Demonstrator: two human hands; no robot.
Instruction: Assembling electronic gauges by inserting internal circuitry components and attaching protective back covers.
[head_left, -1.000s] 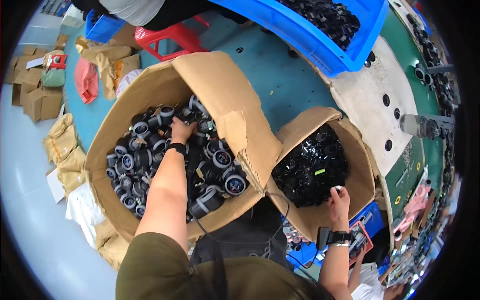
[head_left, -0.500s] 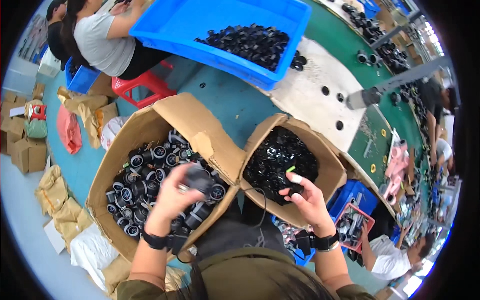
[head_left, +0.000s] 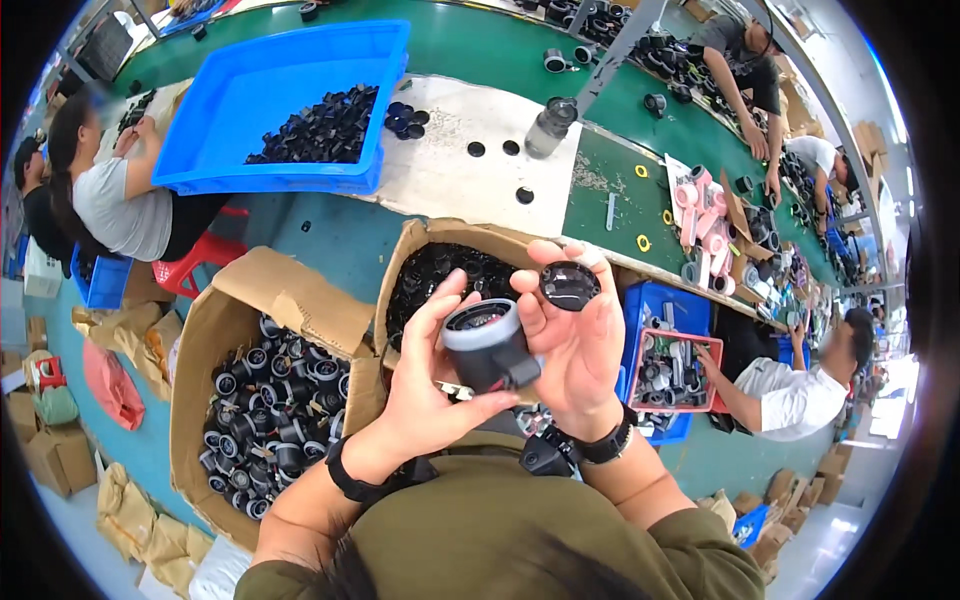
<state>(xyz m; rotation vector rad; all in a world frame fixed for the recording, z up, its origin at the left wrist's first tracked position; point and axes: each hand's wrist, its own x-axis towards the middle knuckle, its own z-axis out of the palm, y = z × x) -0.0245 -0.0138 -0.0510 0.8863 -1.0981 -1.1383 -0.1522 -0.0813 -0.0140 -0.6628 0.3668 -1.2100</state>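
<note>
In front of my chest, my left hand [head_left: 422,385] grips a black cylindrical housing [head_left: 487,350] with a pale grey ring round its open top and a small block jutting from its side. Some inner parts show faintly through that top. Just to the right of the housing, and apart from it, a round glossy black cap [head_left: 570,286] is held in the fingers of my right hand [head_left: 588,365]. Below and to the left stands a cardboard box [head_left: 195,400] full of similar housings. Behind my hands, a second cardboard box [head_left: 480,236] contains shiny black caps, partly hidden by my fingers.
A blue tray [head_left: 270,180] of small black pieces rests on the far worktable [head_left: 465,190]. On that table lie loose black discs and a glass jar [head_left: 552,128]. A red crate [head_left: 715,388] stands at right by a seated co-worker; others sit or stand around.
My left hand has come up and right from the housings box with a housing. My right hand has risen out of the caps box with a cap. The view has turned to the right.
</note>
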